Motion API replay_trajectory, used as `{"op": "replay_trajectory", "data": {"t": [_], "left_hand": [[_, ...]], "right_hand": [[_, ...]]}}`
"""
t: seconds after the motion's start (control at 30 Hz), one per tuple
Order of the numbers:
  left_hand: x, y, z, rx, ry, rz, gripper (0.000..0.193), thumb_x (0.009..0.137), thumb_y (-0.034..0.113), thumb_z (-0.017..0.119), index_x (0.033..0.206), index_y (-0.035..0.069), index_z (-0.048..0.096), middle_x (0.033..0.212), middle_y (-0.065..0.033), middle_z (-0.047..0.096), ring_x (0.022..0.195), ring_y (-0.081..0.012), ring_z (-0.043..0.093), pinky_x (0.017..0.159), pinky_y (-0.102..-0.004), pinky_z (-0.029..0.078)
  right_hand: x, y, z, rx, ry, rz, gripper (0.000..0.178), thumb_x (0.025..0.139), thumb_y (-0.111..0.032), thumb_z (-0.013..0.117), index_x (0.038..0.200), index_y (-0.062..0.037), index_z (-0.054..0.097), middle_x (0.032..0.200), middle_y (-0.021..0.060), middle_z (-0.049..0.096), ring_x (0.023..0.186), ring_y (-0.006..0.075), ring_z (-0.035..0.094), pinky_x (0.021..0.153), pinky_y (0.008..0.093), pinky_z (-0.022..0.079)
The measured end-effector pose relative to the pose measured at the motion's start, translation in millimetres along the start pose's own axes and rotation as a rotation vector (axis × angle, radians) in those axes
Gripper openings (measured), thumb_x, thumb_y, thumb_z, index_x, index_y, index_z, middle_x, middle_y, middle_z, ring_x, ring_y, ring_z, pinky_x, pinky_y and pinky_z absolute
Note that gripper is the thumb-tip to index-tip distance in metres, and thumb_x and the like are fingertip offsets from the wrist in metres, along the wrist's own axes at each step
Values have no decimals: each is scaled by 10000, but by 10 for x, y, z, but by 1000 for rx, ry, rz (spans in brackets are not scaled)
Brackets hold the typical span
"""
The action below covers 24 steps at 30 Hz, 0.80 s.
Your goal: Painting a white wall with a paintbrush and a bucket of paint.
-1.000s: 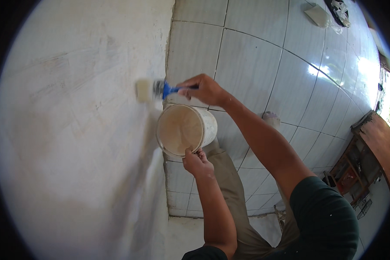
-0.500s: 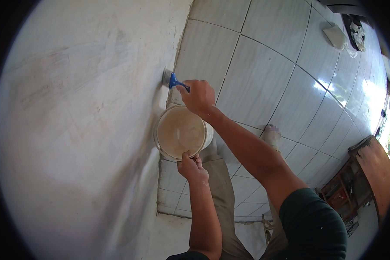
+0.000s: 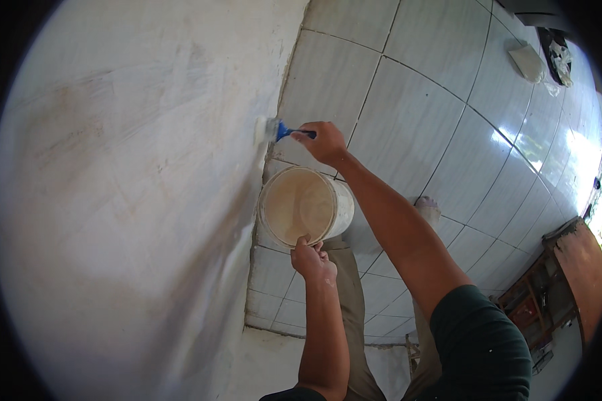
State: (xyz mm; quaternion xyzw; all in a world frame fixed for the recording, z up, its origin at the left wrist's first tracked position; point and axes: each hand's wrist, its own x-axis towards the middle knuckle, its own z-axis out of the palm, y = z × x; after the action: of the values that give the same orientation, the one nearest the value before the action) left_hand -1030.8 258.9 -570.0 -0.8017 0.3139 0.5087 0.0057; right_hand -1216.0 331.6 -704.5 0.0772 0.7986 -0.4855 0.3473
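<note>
My right hand [image 3: 324, 142] is closed round the blue handle of a paintbrush [image 3: 280, 129]. The brush points left, its pale bristles at the whitish wall [image 3: 147, 154], where a wet-looking light patch shows beside the tips. Below it, my left hand [image 3: 310, 258] grips the near rim of a round white bucket [image 3: 344, 207], thumb over the edge and fingers outside. The bucket is tilted toward the wall, and a pale cream coating shows inside; how much liquid it holds I cannot tell.
Grey-white tiles [image 3: 408, 120] cover the floor beside the wall. At the far right lie a pale bag [image 3: 528, 63] and a dark-and-white bundle [image 3: 559, 57]. Wooden furniture with a brown panel [image 3: 585, 274] stands at the right. My legs [image 3: 350, 287] are under the bucket.
The brush in my right hand has shifted right and turned more level, its bristles now pointing left. My left hand and the bucket have moved a little right, and the bucket tilts more toward the wall.
</note>
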Motion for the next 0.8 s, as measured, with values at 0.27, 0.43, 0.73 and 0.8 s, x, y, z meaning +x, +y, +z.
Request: {"op": "replay_trajectory", "data": {"t": [0.27,0.43,0.73,0.8], "left_hand": [[-84,72,-22,58,46,72,434,849,149,646,1264,79,540,1077,-32,610,839,-132,560,569,-242,319],[-82,68,-54,35,38,20,485,891,228,643,1348,132,514,1233,13,539,1059,-118,513,708,-262,305],[-187,25,35,125,-69,484,308,810,52,571,1106,-24,611,1014,-95,632,833,-183,586,697,-292,460],[-244,30,40,202,-46,597,214,827,46,554,1011,-57,584,960,-119,636,799,-193,590,709,-311,484]], "right_hand": [[-93,-390,208,-179,190,202,346,942,-394,646,975,-65,747,943,202,717,914,396,690,815,473,540],[-715,-606,-123,-1,53,-18,347,933,-361,679,917,-20,744,826,220,696,828,399,681,755,444,531],[-1446,-673,-1234,-276,-154,-202,274,885,-317,688,971,-71,774,783,179,700,800,379,665,775,456,513],[-1513,-679,-1312,-405,-159,-149,263,875,-296,685,959,-64,772,785,175,700,843,369,670,788,457,508]]}}
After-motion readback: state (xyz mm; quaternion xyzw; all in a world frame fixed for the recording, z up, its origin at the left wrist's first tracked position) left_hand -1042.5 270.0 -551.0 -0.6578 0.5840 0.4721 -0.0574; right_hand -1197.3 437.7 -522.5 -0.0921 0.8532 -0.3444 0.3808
